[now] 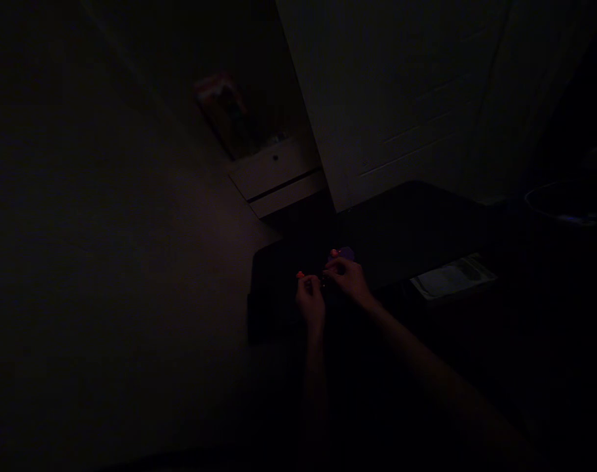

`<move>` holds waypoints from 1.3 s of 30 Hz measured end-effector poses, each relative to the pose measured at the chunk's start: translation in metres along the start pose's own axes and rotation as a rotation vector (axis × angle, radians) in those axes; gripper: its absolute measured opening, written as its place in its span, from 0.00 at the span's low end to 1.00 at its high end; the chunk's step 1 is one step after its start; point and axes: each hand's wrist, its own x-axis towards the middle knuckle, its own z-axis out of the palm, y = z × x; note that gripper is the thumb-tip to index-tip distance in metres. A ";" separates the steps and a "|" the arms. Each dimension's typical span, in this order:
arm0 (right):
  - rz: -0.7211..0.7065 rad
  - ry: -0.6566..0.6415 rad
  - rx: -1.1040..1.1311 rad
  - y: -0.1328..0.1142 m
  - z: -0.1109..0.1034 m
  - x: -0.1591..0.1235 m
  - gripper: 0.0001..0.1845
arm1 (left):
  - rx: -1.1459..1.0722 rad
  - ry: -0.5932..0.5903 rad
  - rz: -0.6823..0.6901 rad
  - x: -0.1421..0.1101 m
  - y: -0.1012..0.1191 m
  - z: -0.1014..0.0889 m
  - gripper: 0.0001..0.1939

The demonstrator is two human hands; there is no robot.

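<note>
Over the dark tabletop [396, 223], left hand [310, 296] beside a small red piece [301, 275]; right hand [348, 276] just below a second red piece [334, 252] and a purple item [346, 253]. Fingers bent on both; cannot tell whether either grasps anything. Drawer unit [278, 174] behind, contents hidden; red-edged object [224, 108] on top, no legible writing. White panel [391, 98] stands beyond the tabletop.

We look into near darkness, with a faint reddish light on the left hand [310, 298], the right hand [348, 276] and the wall [194, 249]; its source is perhaps near the hands. Fine detail blurs into softness, and the lower right sinks into black shadow
</note>
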 end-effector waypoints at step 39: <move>-0.106 -0.006 -0.044 0.015 0.000 0.002 0.15 | 0.016 0.003 0.009 0.000 -0.006 0.002 0.13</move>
